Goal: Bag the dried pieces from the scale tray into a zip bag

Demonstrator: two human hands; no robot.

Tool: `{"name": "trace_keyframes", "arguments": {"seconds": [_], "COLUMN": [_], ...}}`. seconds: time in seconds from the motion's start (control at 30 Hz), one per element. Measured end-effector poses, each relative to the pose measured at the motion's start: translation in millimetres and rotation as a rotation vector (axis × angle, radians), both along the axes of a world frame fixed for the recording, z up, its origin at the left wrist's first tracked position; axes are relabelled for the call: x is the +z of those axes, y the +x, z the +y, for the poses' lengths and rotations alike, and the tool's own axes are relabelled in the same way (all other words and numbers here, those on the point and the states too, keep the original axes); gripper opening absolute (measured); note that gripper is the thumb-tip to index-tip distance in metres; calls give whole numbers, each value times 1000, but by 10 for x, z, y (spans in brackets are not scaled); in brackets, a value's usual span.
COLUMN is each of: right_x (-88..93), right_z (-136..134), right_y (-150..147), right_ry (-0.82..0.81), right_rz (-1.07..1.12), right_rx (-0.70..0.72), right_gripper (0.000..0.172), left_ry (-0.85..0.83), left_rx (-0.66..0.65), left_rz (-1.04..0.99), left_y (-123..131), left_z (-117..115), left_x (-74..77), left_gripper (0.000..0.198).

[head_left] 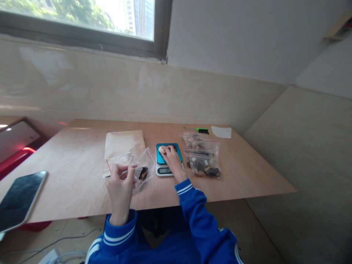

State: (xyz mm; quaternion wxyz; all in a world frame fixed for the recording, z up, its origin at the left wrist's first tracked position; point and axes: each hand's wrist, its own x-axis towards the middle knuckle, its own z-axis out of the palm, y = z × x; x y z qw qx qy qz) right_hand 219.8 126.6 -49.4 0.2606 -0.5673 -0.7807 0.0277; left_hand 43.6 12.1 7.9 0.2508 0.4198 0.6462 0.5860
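My left hand (122, 183) pinches the rim of a clear zip bag (150, 161), whose mouth faces the scale. Dark and tan dried pieces (143, 173) lie inside it. On the blue plate of a small white digital scale (164, 175), my right hand (172, 159) has its fingers curled down over a pale, roundish dried piece (161, 150). Some darker bits show beside those fingers, partly hidden by them. The scale's display is lit, but its digits are too small to read.
Several filled zip bags (205, 156) lie right of the scale. Behind them are a green-and-black screwdriver (202, 130) and a white paper scrap (222, 132). A brown paper envelope (125, 143) lies at left, under clear bags. A tablet (22, 198) sits at the left edge.
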Motion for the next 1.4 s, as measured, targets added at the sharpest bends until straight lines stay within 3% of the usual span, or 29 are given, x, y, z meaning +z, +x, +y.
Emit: {"name": "trace_keyframes", "arguments": {"seconds": [0.27, 0.6, 0.67, 0.77, 0.93, 1.07, 1.2, 1.4], "right_x": [70, 600, 692, 790, 878, 907, 931, 991], "right_z": [-34, -336, -428, -571, -730, -747, -765, -837], "right_y": [21, -120, -121, -139, -280, -395, -401, -265], "right_ry": [8, -334, -460, -580, -424, -344, -345, -331], "right_rz": [441, 1291, 1275, 1016, 634, 441, 372, 488], "right_rx": [54, 175, 228, 292, 100, 41, 37, 46], "right_gripper": [31, 47, 46, 39, 21, 16, 33, 39], "left_ry": [-6, -19, -18, -14, 22, 24, 30, 25], "left_rx": [-2, -28, -33, -32, -51, -67, -70, -61], "left_rz": [5, 36, 41, 33, 4, -5, -7, -9], "left_y": [7, 48, 59, 81, 123, 153, 168, 163], "left_z": [-2, -7, -10, -13, -18, -22, -30, -27], "left_x": [3, -28, -28, -16, -9, -17, -8, 1], "left_gripper": [19, 23, 23, 23, 21, 20, 18, 20]}}
